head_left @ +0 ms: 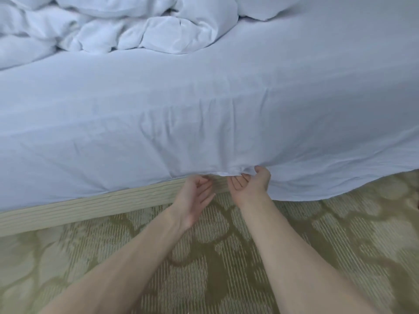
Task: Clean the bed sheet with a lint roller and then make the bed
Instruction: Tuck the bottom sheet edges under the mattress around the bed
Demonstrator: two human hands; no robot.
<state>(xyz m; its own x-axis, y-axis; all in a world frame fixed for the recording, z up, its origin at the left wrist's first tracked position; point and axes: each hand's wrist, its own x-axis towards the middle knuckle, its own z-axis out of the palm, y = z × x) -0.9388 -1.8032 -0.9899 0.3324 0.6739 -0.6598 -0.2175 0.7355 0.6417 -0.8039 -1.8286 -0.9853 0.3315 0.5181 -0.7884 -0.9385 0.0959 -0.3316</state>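
1. Bed sheet (204,98): it is pale blue-white. It lies flat over the bed and hangs down the near side, right in front of me.
2. My right grip (250,183) is at the bottom edge of the sheet, palm up. The thumb is on top and the fingers curl under, so it pinches a small bunch of the cloth. Little creases fan up the sheet from that spot.
3. My left grip (196,193) is just beside the right one and a bit lower. Its fingers are loosely bent and hold nothing. The tips are very near the sheet's edge, but I cannot tell if they touch it.
4. Left of my grips, the sheet ends above a pale ribbed strip (90,206) along the bottom of the bed. On the right, the sheet hangs lower and covers the strip.
5. Below is a green and gold carpet (226,257) with big round shapes. My bare arms reach out over it.
6. Far back on the left, a puffy white blanket (136,30) sits in a heap on the sheet. A pillow (267,7) peeks in at the top.
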